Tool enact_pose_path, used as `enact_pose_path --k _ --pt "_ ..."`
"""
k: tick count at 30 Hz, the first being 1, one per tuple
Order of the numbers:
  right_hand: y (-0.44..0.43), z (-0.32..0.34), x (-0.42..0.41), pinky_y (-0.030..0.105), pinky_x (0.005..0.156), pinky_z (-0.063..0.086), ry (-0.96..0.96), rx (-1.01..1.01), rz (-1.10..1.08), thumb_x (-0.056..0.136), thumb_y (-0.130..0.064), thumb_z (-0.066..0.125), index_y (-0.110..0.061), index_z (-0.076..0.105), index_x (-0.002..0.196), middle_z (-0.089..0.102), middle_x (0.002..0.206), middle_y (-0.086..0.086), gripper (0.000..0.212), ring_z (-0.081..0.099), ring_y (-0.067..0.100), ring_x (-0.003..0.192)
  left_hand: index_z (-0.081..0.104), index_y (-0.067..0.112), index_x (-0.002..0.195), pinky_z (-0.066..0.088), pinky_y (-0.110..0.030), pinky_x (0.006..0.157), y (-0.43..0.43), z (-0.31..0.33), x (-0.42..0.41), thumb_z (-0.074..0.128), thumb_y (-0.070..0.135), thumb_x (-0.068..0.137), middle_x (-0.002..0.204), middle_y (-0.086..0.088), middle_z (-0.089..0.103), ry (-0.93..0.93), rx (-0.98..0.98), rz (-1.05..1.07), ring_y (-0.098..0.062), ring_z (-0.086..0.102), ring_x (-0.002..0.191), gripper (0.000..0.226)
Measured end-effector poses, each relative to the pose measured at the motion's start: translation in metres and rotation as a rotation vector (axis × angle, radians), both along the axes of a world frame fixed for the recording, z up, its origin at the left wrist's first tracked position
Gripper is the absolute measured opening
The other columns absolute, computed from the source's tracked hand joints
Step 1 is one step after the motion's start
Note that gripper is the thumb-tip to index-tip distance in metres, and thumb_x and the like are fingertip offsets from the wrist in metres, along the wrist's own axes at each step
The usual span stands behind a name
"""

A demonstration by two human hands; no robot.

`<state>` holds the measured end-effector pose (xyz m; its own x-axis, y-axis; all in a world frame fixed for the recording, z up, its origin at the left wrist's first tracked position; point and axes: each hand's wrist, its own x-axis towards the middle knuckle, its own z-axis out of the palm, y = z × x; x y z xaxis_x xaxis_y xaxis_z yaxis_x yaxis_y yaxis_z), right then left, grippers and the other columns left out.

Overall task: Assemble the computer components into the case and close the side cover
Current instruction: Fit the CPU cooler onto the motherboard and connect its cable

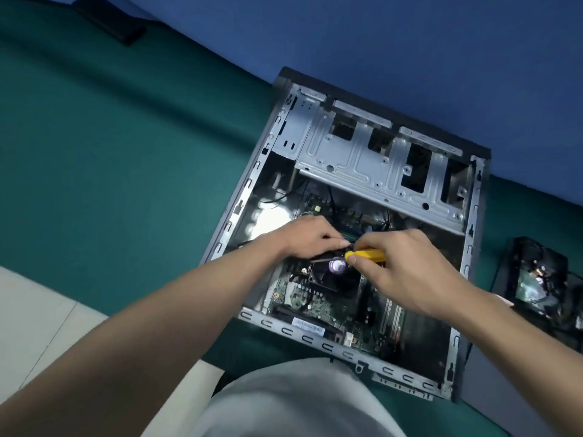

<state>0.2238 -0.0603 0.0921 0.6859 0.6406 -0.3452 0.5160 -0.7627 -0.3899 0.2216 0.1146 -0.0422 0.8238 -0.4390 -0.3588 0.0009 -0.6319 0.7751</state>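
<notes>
A dark flat object [110, 23] is lying far off at the upper left on the green table cover [126, 184], well apart from the work. The left hand [307, 236] is reaching in over the left wall of the computer case [315, 338], its fingers curled and their tips meeting the front end of the screwdriver [367, 255]; whether they are pinching it or only touching it cannot be told.

The case is lying on its side on the green cover with its side cover off, its far end against the blue wall [410, 42]. Its bare metal frame is showing all round, and the green motherboard [318, 305] is sitting in its floor. A black cooler fan [337, 265] with a purple centre label is sitting on the board, just under the screwdriver's thin shaft.

The right hand [407, 266] is pinching the screwdriver's yellow handle between thumb and fingers, holding it nearly level over the fan. Both hands are covering the middle of the board. Beyond them, the silver drive cage [378, 165] is spanning the far end of the case and overhanging the board's far edge.

At the right, a black component [536, 279] with wires is lying beside the case, apart from it.
</notes>
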Motion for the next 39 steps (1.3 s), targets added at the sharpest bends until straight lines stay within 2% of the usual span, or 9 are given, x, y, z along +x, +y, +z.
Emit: enact_pose_path --k 2,4,7,12,19,26,32,36,39 --pt "0.006 -0.005 -0.002 0.011 0.049 0.028 0.010 0.005 0.040 0.090 -0.042 0.058 -0.030 0.068 0.092 0.060 0.061 -0.008 0.016 0.051 -0.001 0.058 0.072 0.029 0.080 0.043 -0.026 0.080 0.001 -0.001 0.002 0.056 0.034 0.097 0.093 0.017 0.068 0.053 -0.090 0.059 -0.021 0.064 0.083 0.024" --pt "0.012 -0.008 -0.003 0.009 0.053 0.028 0.002 0.010 0.098 0.091 -0.038 0.060 -0.031 0.070 0.099 0.063 0.067 -0.005 0.014 0.050 0.002 0.058 0.067 0.046 0.059 0.041 -0.024 0.075 0.002 -0.003 0.003 0.059 0.032 0.096 0.078 0.033 0.063 0.091 -0.116 0.096 -0.004 0.060 0.069 0.041" --pt "0.021 -0.011 -0.003 0.027 0.068 0.049 -0.015 -0.023 0.158 0.091 -0.035 0.058 -0.029 0.070 0.101 0.066 0.078 -0.003 0.016 0.060 0.015 0.071 0.061 0.037 0.051 0.041 -0.027 0.066 0.000 -0.009 0.005 0.058 0.033 0.095 0.054 0.017 0.055 0.110 -0.112 0.100 -0.003 0.046 0.056 0.044" --pt "0.026 -0.012 0.001 0.037 0.073 0.053 -0.017 -0.113 0.197 0.092 -0.036 0.056 -0.026 0.068 0.091 0.064 0.079 -0.003 0.016 0.060 0.020 0.075 0.060 0.008 0.066 0.046 -0.040 0.066 -0.001 -0.014 0.005 0.054 0.031 0.091 0.069 -0.017 0.055 0.112 -0.099 0.114 -0.017 0.042 0.062 0.035" --pt "0.034 -0.006 0.001 0.039 0.071 0.053 0.016 -0.169 0.215 0.092 -0.036 0.054 -0.024 0.066 0.092 0.061 0.078 -0.002 0.017 0.060 0.023 0.076 0.058 0.007 0.065 0.046 -0.036 0.066 -0.001 -0.011 0.005 0.051 0.034 0.086 0.070 -0.018 0.057 0.107 -0.092 0.121 -0.018 0.042 0.062 0.035" --pt "0.041 0.004 -0.007 0.033 0.057 0.051 -0.112 -0.225 0.478 0.094 -0.020 0.052 -0.013 0.064 0.088 0.055 0.076 -0.001 0.015 0.058 0.022 0.067 0.053 0.035 0.044 0.035 -0.028 0.057 -0.002 -0.005 0.003 0.046 0.030 0.070 0.053 0.003 0.043 0.122 -0.059 0.131 -0.015 0.035 0.057 0.027" --pt "0.054 0.009 -0.005 0.017 0.045 0.016 -0.109 -0.196 0.677 0.090 -0.007 0.051 -0.011 0.070 0.092 0.036 0.070 -0.004 0.019 0.042 0.018 0.063 0.032 0.019 0.050 0.027 -0.028 0.050 -0.002 -0.001 0.003 0.047 0.020 0.064 0.051 0.003 0.033 0.084 0.032 0.068 -0.014 0.026 0.052 0.021" --pt "0.060 0.008 -0.005 0.013 0.044 0.012 -0.096 -0.205 0.692 0.087 -0.005 0.053 -0.011 0.067 0.078 0.040 0.068 -0.005 0.017 0.039 0.013 0.058 0.031 0.018 0.050 0.027 -0.028 0.051 -0.001 -0.005 0.003 0.051 0.002 0.072 0.050 0.002 0.032 0.080 0.045 0.090 -0.016 0.026 0.053 0.034" --pt "0.064 0.005 -0.011 0.016 0.039 0.022 -0.101 -0.253 0.531 0.089 -0.012 0.054 -0.017 0.043 0.056 0.043 0.052 -0.003 0.035 0.036 0.006 0.039 0.031 0.020 0.048 0.028 -0.028 0.049 -0.001 -0.006 0.003 0.050 0.001 0.074 0.048 0.005 0.032 0.074 0.039 0.124 -0.013 0.025 0.049 0.037"
